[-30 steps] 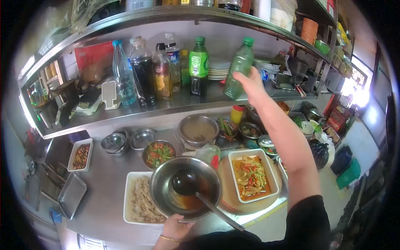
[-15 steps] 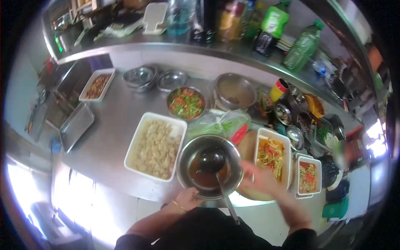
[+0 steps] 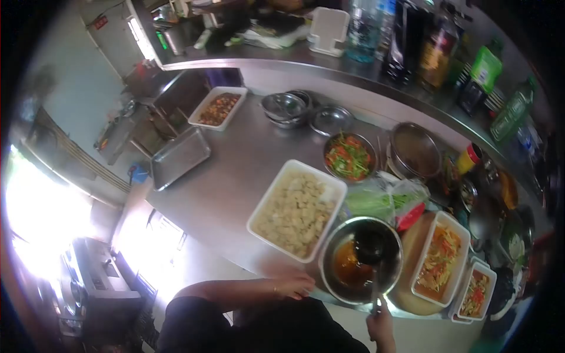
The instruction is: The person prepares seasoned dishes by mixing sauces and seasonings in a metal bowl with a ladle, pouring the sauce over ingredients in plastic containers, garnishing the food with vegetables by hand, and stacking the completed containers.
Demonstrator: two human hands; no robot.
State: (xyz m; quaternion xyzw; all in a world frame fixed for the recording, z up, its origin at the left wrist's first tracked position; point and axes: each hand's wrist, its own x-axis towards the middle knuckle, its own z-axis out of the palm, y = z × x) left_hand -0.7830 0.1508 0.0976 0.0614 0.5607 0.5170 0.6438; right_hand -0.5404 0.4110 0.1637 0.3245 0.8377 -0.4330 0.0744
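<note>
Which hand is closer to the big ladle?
Right. The right hand is at the handle end of the ladle, just outside the near rim of the metal bowl. The left hand is left of the bowl, apart from the ladle.

1. Far left of the left hand (image 3: 293, 287), a bright opening (image 3: 41, 191) glares white, door or window unclear.
2. Nearer that hand, also on its left, pale floor (image 3: 203, 262) shows.
3. Ahead of it runs a steel counter (image 3: 244, 162), backed by a whitish wall strip (image 3: 306, 88) under a metal shelf (image 3: 259, 59).
4. Ahead and well left, a pale wall (image 3: 79, 88) bears a small red sign (image 3: 101, 22).
</note>
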